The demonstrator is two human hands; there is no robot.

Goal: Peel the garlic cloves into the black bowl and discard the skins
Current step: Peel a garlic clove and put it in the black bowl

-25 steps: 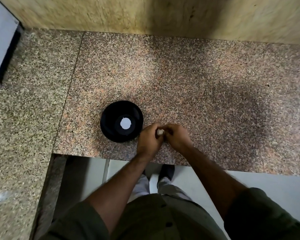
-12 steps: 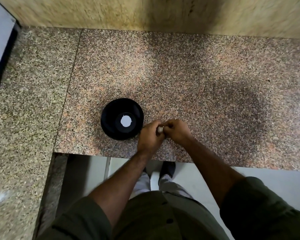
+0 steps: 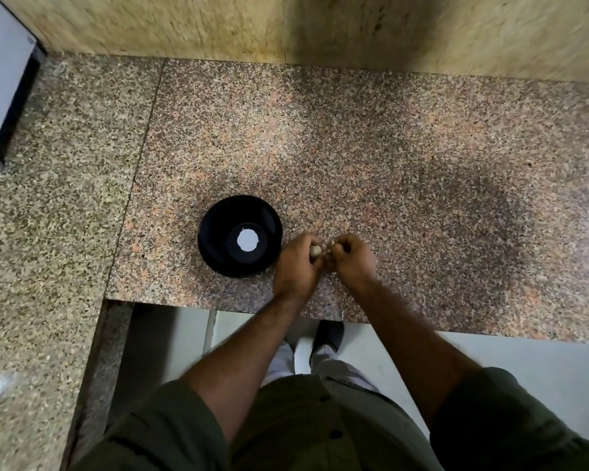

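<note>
**Observer:** You stood at the near edge of the granite counter (image 3: 371,158) with both hands together just right of the black bowl (image 3: 240,236). Your left hand (image 3: 295,266) was curled shut around a garlic clove (image 3: 315,250); only its pale tip showed between the knuckles.

**Operator:** And my right?

**Observer:** Your right hand (image 3: 352,258) was closed too, fingertips pinched at the clove's far end. That looked like a grip on the skin, though the skin itself was too small and blurred to make out. I judged you held the clove steady with one hand so the other could pull against it.

**Operator:** Why so near the bowl?

**Observer:** Probably for a short drop once the clove came clean. Your left knuckles sat just beside the rim, not over it.

**Operator:** Anything in the bowl?

**Observer:** A white round patch at the bottom. I couldn't tell whether that was garlic, a label or glare. No loose skins or spare cloves showed on the counter.

**Operator:** Where would the skins go?

**Observer:** No bin was in view.
</note>
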